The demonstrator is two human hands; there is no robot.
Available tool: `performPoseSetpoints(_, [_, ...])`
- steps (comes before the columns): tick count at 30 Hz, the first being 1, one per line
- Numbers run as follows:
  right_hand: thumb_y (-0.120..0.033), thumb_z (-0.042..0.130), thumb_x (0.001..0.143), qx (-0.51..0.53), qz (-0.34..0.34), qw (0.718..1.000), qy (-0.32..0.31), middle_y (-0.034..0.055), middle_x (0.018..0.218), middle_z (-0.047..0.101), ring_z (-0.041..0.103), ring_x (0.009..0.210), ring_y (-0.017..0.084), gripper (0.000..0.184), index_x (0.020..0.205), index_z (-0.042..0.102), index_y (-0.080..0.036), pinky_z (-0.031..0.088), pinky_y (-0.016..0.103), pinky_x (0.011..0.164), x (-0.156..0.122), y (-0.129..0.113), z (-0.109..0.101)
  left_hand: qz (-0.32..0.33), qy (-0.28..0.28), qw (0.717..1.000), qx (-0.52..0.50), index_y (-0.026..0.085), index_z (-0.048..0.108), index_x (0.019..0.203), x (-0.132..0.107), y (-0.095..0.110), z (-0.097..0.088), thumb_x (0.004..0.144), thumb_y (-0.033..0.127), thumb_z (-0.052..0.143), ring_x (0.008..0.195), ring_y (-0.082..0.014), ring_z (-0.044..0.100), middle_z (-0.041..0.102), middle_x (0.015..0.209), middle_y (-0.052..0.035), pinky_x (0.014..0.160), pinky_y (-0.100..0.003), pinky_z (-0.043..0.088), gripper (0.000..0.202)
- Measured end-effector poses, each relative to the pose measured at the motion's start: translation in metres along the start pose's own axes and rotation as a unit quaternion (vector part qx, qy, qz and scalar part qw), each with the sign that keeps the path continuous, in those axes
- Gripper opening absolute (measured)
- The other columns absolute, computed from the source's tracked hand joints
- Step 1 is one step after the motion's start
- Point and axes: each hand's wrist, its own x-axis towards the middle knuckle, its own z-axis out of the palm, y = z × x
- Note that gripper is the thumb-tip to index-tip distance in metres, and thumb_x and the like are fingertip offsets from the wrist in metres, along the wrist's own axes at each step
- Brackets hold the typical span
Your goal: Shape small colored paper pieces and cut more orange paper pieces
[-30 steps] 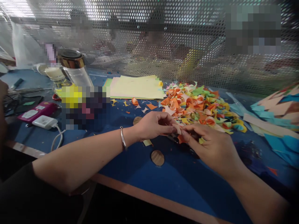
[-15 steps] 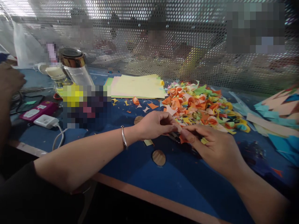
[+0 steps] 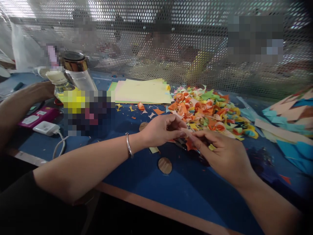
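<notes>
My left hand [image 3: 162, 131] and my right hand [image 3: 221, 153] meet over the blue table, just in front of a heap of curled paper pieces [image 3: 210, 107]. Between their fingertips is a small pale pink piece of paper [image 3: 186, 131], pinched from both sides. Fingers cover most of it, so its full shape is hidden. An orange paper scrap [image 3: 190, 145] shows just beneath the fingertips. Closer to me a round brown disc [image 3: 165, 165] lies flat on the table, and another disc [image 3: 143, 126] is partly covered by my left hand.
A stack of coloured paper sheets [image 3: 143, 91] lies at the back, beside a perforated metal screen [image 3: 137, 39]. On the left stand a lidded glass bottle [image 3: 79, 73], a magenta box [image 3: 36, 116] and a white charger [image 3: 46, 128]. Another person's arm [image 3: 26, 98] reaches in there. Folded paper strips [image 3: 290, 114] lie right.
The other person's arm at the left has reached further in, towards the bottles. My hands keep their pinch on the pink paper, almost unmoved. The view has shifted slightly.
</notes>
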Motion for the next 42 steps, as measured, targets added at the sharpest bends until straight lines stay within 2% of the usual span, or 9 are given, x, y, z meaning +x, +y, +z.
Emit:
performPoseSetpoints(3, [-0.035,0.061,0.1,-0.014,-0.012,1.0,0.019,-0.001,0.071,0.075,0.07,0.06,0.016,0.019,0.09,0.072,-0.024,0.051,0.026,0.055,-0.001,0.001,0.002,-0.014,0.042,0.999,0.007,0.016,0.06,0.095,-0.002,0.002,0.003,0.082,0.029,0.077,0.076,-0.0124,0.069,0.07,0.083,-0.0024,0.074,-0.029,0.056,0.025])
performPoseSetpoints(7, [-0.03,0.06,0.101,-0.065,-0.042,0.996,0.047,0.0017,0.079,0.077,0.071,0.065,0.017,0.015,0.094,0.071,-0.023,0.053,0.029,0.061,-0.003,0.002,0.005,-0.076,0.051,0.994,-0.059,0.016,0.058,0.086,-0.006,0.007,0.009,0.08,0.038,0.08,0.072,-0.0135,0.07,0.068,0.077,-0.0015,0.075,-0.033,0.06,0.031])
performPoseSetpoints(10, [-0.028,0.059,0.102,-0.101,-0.071,0.991,0.056,0.003,0.081,0.077,0.07,0.066,0.017,0.014,0.096,0.07,-0.023,0.052,0.029,0.061,-0.004,0.001,0.006,-0.092,0.062,0.99,-0.084,0.016,0.059,0.083,-0.007,0.011,0.012,0.076,0.039,0.084,0.075,-0.0129,0.07,0.069,0.078,-0.002,0.078,-0.033,0.059,0.034])
performPoseSetpoints(14, [-0.027,0.058,0.102,-0.119,-0.1,0.986,0.066,0.0027,0.078,0.075,0.069,0.064,0.017,0.014,0.1,0.07,-0.022,0.05,0.029,0.06,-0.004,-0.001,0.008,-0.095,0.072,0.99,-0.082,0.015,0.063,0.085,-0.007,0.013,0.013,0.074,0.04,0.085,0.075,-0.0122,0.068,0.071,0.083,-0.0036,0.079,-0.033,0.058,0.035])
performPoseSetpoints(21, [-0.031,0.055,0.102,-0.157,-0.111,0.979,0.065,0.0025,0.069,0.071,0.064,0.057,0.016,0.023,0.091,0.072,-0.02,0.042,0.03,0.055,-0.002,-0.004,0.009,-0.064,0.116,0.989,-0.066,0.015,0.067,0.087,-0.008,0.012,0.017,0.071,0.038,0.087,0.079,-0.0129,0.067,0.072,0.085,-0.0043,0.08,-0.032,0.056,0.034])
performPoseSetpoints(29, [-0.033,0.052,0.104,-0.185,-0.113,0.974,0.066,0.0033,0.067,0.069,0.064,0.058,0.017,0.03,0.086,0.071,-0.019,0.04,0.03,0.056,-0.002,-0.007,0.011,-0.066,0.125,0.989,-0.042,0.016,0.066,0.083,-0.007,0.01,0.018,0.068,0.036,0.089,0.079,-0.0139,0.067,0.071,0.082,-0.0035,0.079,-0.033,0.056,0.034])
performPoseSetpoints(35, [-0.035,0.054,0.103,-0.157,-0.105,0.98,0.057,0.0047,0.079,0.074,0.068,0.065,0.018,0.023,0.101,0.071,-0.019,0.046,0.03,0.059,-0.004,-0.003,0.012,-0.088,0.107,0.982,-0.129,0.014,0.068,0.083,-0.004,0.015,0.014,0.069,0.031,0.089,0.074,-0.0103,0.065,0.07,0.078,-0.0008,0.081,-0.031,0.055,0.03])
performPoseSetpoints(42, [-0.037,0.056,0.104,-0.125,-0.084,0.987,0.053,0.0043,0.08,0.074,0.068,0.064,0.017,0.022,0.103,0.069,-0.02,0.05,0.03,0.06,-0.005,-0.005,0.01,-0.109,0.082,0.973,-0.185,0.012,0.073,0.084,-0.005,0.016,0.01,0.071,0.029,0.088,0.072,-0.0077,0.064,0.072,0.081,-0.0015,0.079,-0.028,0.053,0.026])
